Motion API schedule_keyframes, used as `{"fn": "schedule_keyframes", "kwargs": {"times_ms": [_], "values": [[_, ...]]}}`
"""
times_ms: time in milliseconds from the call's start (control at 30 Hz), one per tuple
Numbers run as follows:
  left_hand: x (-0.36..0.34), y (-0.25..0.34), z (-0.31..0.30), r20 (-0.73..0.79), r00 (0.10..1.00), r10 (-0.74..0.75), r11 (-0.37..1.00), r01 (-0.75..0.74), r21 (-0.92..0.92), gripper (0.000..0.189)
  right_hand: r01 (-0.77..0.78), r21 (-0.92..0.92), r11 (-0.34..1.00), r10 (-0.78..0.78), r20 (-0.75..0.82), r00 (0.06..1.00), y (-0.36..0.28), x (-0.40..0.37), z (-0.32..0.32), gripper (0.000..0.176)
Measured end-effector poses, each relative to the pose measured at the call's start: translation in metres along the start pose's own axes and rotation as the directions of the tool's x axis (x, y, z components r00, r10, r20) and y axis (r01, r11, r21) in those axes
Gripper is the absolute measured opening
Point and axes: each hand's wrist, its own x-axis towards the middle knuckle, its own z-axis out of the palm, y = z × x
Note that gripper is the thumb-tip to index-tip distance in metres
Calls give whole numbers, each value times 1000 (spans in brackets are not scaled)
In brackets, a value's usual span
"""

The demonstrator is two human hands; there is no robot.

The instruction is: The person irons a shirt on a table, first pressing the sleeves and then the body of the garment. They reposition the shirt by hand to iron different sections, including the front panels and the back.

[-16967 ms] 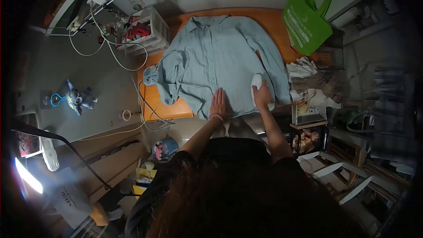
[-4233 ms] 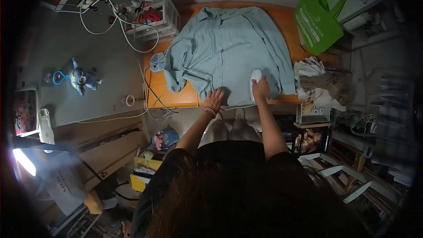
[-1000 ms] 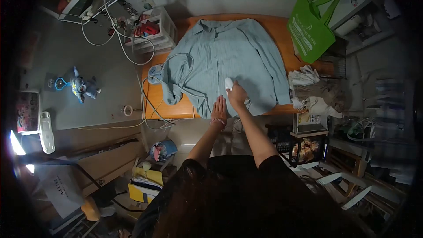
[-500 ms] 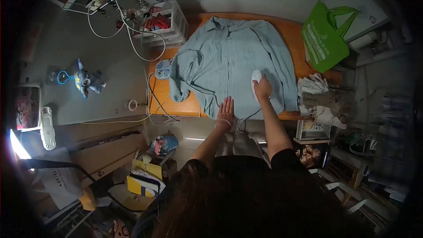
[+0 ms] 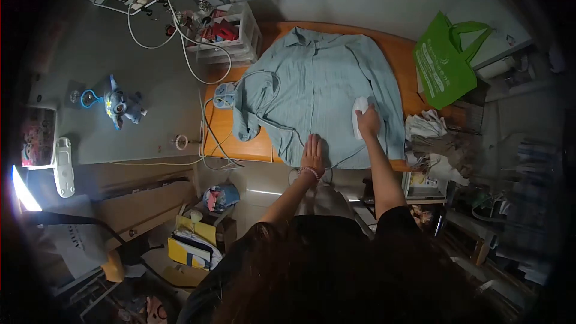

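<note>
Well to the left of the shirt (image 5: 318,87), a blue plush toy (image 5: 123,105) is lying on a grey surface. Just beside the shirt's folded sleeve, a power strip (image 5: 224,93) is sitting on the orange table (image 5: 231,144), and a thin cord (image 5: 282,127) is trailing across the shirt's lower front.

The left hand (image 5: 313,151) is pressing flat on the shirt's near hem, fingers stretched out and together, gripping nothing. Further right on the shirt, near its other sleeve, the right hand (image 5: 368,123) is wrapping its fingers around a small white iron (image 5: 359,108).

The shirt is looking light, soft and crinkled, so it is probably sliding and bunching easily. A flat palm at the hem likely suits it better than a pinch. The iron seems rigid and light, best gripped from the top.

Right of the shirt, 1 green bag (image 5: 447,63) is leaning.
</note>
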Motion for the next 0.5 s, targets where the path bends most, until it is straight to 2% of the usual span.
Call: {"fn": "schedule_keyframes", "kwargs": {"times_ms": [33,167,233,333,500], "values": [[1,2,1,-45,998,34,999,-33,17,78,-4,-5,1000,4,-7,1000,-1,-6,-1,45],[5,14,10,-49,997,63,998,-63,9,76,3,32,999,-3,-6,1000,14,-39,6,49],[3,16,9,-73,993,94,978,-106,-181,69,-8,21,1000,7,55,998,12,-59,8,50],[2,19,10,-55,982,178,966,-185,-178,70,-16,-26,1000,18,69,997,7,-78,12,52],[-4,21,8,13,988,154,976,-150,-158,77,-10,-6,1000,10,45,999,11,-72,23,50]]}}
